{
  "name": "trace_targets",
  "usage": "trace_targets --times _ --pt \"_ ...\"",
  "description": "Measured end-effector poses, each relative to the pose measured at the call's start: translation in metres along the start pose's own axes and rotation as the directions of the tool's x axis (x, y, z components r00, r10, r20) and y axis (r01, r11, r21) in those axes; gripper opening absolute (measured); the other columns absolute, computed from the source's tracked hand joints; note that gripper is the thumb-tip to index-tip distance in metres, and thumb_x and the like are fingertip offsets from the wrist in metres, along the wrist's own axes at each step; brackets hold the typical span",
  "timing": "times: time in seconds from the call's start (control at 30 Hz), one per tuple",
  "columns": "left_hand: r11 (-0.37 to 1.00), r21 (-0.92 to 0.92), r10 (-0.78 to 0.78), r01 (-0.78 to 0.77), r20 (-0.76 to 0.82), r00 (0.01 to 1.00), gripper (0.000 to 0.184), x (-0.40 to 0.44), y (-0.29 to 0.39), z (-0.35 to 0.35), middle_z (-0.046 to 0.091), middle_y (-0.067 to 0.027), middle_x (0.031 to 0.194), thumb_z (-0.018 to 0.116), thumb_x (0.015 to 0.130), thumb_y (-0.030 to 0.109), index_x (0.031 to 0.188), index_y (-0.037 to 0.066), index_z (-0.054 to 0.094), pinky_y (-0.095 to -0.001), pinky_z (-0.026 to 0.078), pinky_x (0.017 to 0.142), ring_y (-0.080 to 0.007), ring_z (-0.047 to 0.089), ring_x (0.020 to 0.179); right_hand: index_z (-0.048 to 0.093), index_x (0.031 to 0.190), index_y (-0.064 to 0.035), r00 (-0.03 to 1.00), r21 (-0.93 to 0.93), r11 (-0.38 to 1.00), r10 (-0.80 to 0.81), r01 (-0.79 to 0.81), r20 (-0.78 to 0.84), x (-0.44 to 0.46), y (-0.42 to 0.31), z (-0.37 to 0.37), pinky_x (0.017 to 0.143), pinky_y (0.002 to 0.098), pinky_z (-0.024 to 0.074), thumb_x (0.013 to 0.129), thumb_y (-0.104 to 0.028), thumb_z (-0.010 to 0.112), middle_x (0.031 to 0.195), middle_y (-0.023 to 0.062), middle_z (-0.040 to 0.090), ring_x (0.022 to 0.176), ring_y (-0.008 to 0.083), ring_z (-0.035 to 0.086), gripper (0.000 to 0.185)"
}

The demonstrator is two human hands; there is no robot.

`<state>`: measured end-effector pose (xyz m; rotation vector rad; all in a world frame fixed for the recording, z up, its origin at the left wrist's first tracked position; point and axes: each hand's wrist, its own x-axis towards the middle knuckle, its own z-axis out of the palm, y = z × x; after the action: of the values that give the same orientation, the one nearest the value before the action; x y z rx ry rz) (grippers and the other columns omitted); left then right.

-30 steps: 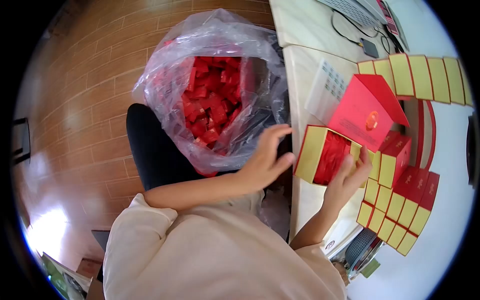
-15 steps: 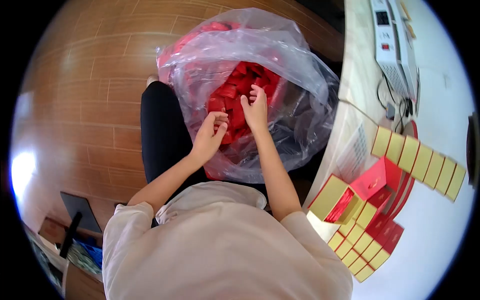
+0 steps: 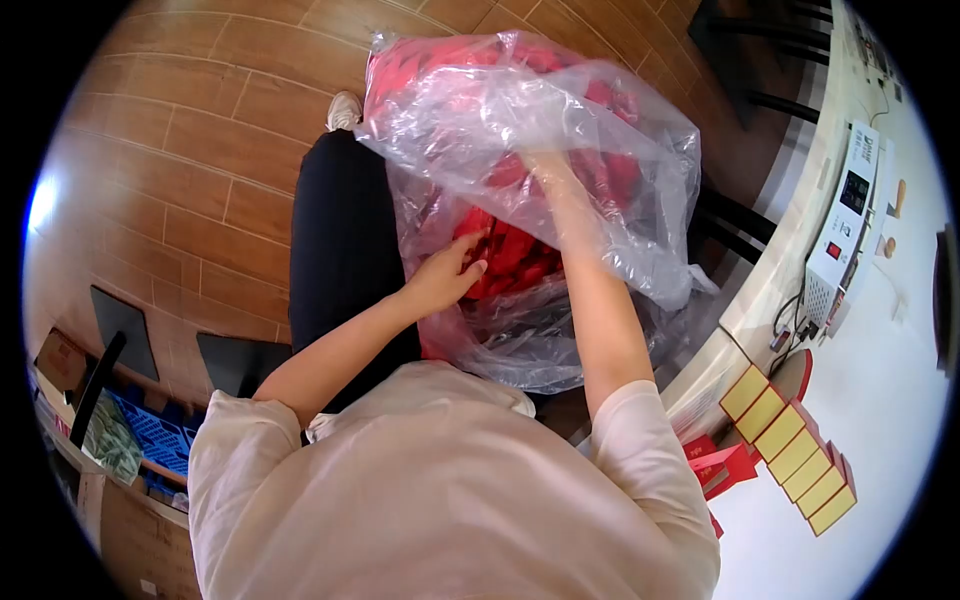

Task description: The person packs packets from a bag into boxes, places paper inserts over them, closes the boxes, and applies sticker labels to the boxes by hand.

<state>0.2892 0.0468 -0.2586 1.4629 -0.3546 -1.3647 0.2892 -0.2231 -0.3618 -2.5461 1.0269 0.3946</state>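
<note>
A large clear plastic bag (image 3: 655,235), crumpled at its mouth, holds many small shiny red packets (image 3: 510,262) in front of my knees. My left hand (image 3: 448,274) is at the near side of the bag's mouth, beside the packets, its thumb and fingers apart with nothing visible between them. Deeper in, my right hand (image 3: 543,128) reaches under a fold of the plastic, over the far part of the red heap. The film blurs its fingers, so what it touches or holds is hidden.
On the white table (image 3: 790,560) at right stand a row of gold-and-red boxes (image 3: 790,450), an open red box (image 3: 722,468) and a white machine (image 3: 846,220) with cables. A blue crate (image 3: 150,430) sits at lower left, on the wood-look floor (image 3: 190,190) side.
My right hand has moved forward from the open mouth to beneath the plastic, which now covers more packets. My left hand has shifted slightly right and down. The view has turned.
</note>
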Motion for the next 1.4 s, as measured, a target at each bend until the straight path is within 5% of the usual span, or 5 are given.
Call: trace_targets --times 0.3,0.87,1.07,1.23,1.4 --pt "0.962 0.271 0.137 0.029 -0.575 0.807 0.075 0.007 -0.003 -0.027 0.03 -0.034 0.141 0.057 0.091 0.02 0.141 -0.012 0.012 -0.0425 0.025 0.11 -0.0442 0.033 0.131 0.034 0.14 -0.0082 0.997 -0.06 0.995 -0.076 0.078 0.032 0.05 -0.023 0.003 0.104 0.0473 0.0359 0.073 -0.037 0.074 0.139 0.0257 0.038 0.125 0.044 0.041 0.084" --pt "0.991 0.054 0.133 -0.125 -0.599 0.79 0.073 0.019 -0.013 -0.041 0.019 -0.0256 0.149 0.054 0.09 0.01 0.146 -0.001 0.009 -0.0391 0.019 0.114 -0.0343 0.021 0.14 0.036 0.139 -0.0099 0.754 0.336 0.815 -0.571 0.472 0.324 -0.075 -0.081 0.021 0.105 0.0467 0.035 0.069 -0.045 0.077 0.142 0.0267 0.034 0.126 0.0451 0.039 0.088" --pt "0.983 0.022 0.164 -0.184 -0.562 0.811 0.073 0.021 -0.03 -0.038 0.02 -0.0264 0.149 0.051 0.089 0.003 0.148 0.005 0.008 -0.0394 0.021 0.113 -0.0358 0.023 0.139 0.031 0.142 -0.0102 0.87 0.171 0.958 -0.28 0.229 0.406 -0.171 -0.041 0.013 0.106 0.0453 0.0354 0.063 -0.048 0.081 0.142 0.0245 0.035 0.128 0.0425 0.04 0.101" --pt "0.986 0.05 0.163 -0.161 -0.542 0.825 0.068 0.025 -0.042 -0.032 0.03 -0.0252 0.143 0.053 0.088 0.005 0.145 0.002 0.016 -0.0381 0.028 0.11 -0.0351 0.035 0.133 0.03 0.14 -0.0138 0.887 0.423 0.89 -0.051 -0.167 0.459 -0.232 -0.007 0.039 0.104 0.0426 0.0377 0.072 -0.043 0.077 0.141 0.0256 0.036 0.127 0.0413 0.042 0.087" --pt "0.969 0.2 0.224 -0.145 -0.464 0.857 0.044 0.019 -0.052 -0.036 0.044 -0.0214 0.131 0.056 0.089 0.008 0.129 0.0 0.041 -0.0378 0.04 0.1 -0.0311 0.047 0.121 0.054 0.117 0.0011 0.972 0.533 0.819 0.121 -0.213 0.203 -0.244 0.006 0.059 0.085 0.0365 0.0471 0.087 -0.024 0.064 0.1 0.0197 0.066 0.095 0.0298 0.063 0.04"
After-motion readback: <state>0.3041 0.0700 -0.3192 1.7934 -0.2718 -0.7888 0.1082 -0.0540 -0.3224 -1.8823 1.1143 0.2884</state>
